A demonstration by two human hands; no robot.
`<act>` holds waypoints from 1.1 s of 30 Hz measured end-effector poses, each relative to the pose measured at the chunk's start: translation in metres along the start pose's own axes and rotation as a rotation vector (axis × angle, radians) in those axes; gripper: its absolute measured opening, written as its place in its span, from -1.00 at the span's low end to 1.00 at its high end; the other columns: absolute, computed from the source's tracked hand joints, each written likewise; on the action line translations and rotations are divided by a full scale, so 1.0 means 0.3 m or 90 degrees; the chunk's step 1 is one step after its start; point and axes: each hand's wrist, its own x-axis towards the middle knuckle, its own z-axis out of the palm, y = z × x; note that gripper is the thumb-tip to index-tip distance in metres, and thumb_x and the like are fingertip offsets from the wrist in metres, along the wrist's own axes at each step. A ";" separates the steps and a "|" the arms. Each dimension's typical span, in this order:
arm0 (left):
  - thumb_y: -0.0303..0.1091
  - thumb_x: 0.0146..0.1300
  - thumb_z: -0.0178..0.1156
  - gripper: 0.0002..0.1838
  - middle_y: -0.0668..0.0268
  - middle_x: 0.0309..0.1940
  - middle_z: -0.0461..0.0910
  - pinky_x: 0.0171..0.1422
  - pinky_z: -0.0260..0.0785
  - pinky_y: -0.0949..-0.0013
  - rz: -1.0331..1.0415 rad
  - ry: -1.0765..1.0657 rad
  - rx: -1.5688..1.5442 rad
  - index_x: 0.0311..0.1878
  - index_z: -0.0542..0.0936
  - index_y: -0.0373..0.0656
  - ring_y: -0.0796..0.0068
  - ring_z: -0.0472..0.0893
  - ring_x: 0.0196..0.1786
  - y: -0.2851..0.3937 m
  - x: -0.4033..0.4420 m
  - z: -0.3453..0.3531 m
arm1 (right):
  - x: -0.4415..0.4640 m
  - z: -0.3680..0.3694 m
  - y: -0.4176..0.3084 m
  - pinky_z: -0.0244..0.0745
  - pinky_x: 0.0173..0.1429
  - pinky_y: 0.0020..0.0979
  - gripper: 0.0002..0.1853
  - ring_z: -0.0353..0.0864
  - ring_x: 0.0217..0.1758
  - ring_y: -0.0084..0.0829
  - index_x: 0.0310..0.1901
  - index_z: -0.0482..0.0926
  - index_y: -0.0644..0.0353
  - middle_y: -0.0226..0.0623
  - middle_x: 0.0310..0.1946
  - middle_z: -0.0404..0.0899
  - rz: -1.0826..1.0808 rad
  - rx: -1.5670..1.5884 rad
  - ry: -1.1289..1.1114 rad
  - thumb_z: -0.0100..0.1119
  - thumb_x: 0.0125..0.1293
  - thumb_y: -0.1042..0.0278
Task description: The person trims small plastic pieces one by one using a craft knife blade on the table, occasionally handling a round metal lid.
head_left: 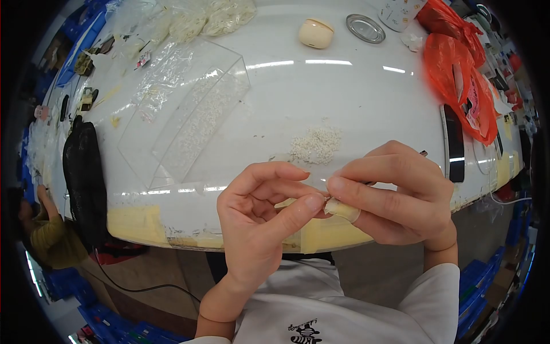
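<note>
Pale yellow and small, a piece sits right of centre in the lower half of the frame, held between two bare hands. The left hand pinches its left end with the thumb and a finger behind it, while the index finger arches loosely above. The right hand grasps it, fingers bent and tips close to the left thumb. What lies exactly between the fingertips is too small to tell. A slim dark object shows partly behind the right hand, which hides most of it.

Just above the hands lies one loose pile of white beads. At upper left is one clear tray with more white beads, too many to count, and clear plastic bags crowd the table's top left corner, their number unclear. Top centre and right hold one cream container, one round metal lid and one patterned white container, cut by the frame's edge. Red plastic bags, apparently two, bulge over the right side, with one black phone-like slab below them, near the right hand.

One long black bundle stands at the left table edge, between the table and another person in a yellowish top. Yellow tape lines the near edge, partly blocked by the hands.
</note>
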 end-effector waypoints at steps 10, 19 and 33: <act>-0.67 0.13 0.25 -0.75 0.11 -0.35 0.66 -0.12 0.62 0.37 -0.009 0.023 -0.041 -0.10 0.51 -0.39 0.45 0.67 -0.27 -0.015 -0.006 0.012 | -0.009 -0.002 -0.001 0.49 -0.43 -0.47 -0.58 0.55 -0.46 -0.37 -0.20 0.68 0.28 -0.21 -0.31 0.62 -0.027 -0.047 -0.004 0.33 -0.26 0.51; -0.53 0.37 0.01 -0.77 0.15 -0.25 0.58 0.13 0.56 0.20 -0.077 -0.040 -0.054 0.01 0.52 -0.43 0.42 0.61 -0.11 -0.018 0.004 0.009 | 0.018 -0.049 0.006 0.39 -0.43 -0.51 -0.66 0.52 -0.48 -0.43 -0.21 0.66 0.33 -0.15 -0.36 0.60 0.016 0.000 0.025 0.34 -0.15 0.55; -0.49 0.38 0.04 -0.85 0.16 -0.29 0.59 0.10 0.58 0.12 -0.111 -0.080 -0.101 -0.12 0.53 -0.38 0.35 0.63 -0.13 -0.018 0.009 -0.026 | 0.009 -0.023 0.021 0.37 -0.42 -0.50 -0.67 0.52 -0.48 -0.43 -0.22 0.68 0.34 -0.13 -0.39 0.60 0.072 0.074 0.043 0.33 -0.15 0.56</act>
